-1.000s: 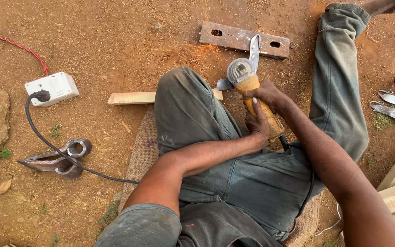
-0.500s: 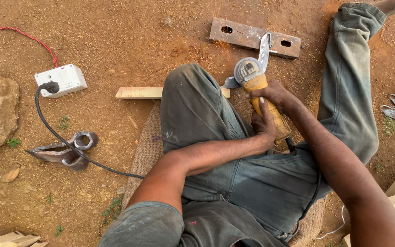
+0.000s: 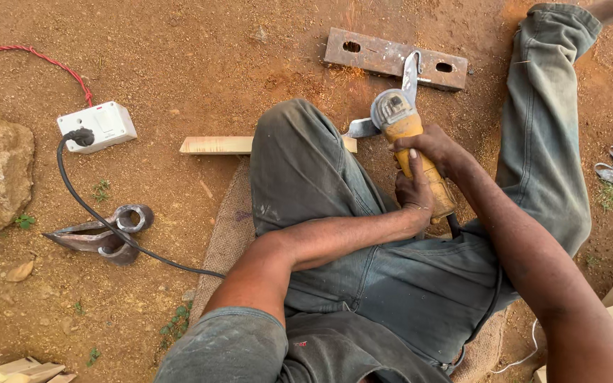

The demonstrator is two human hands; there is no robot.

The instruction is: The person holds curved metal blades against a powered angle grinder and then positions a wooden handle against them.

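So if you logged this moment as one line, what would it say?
right hand: grips yellow angle grinder | left hand: grips grinder's rear | grinder disc on curved blade | blade on holed steel bar | sparks by bar

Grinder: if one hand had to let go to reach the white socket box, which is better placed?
Left, probably. The left hand only backs the grinder at its rear, on the socket box side; the right hand wraps the body near the head.
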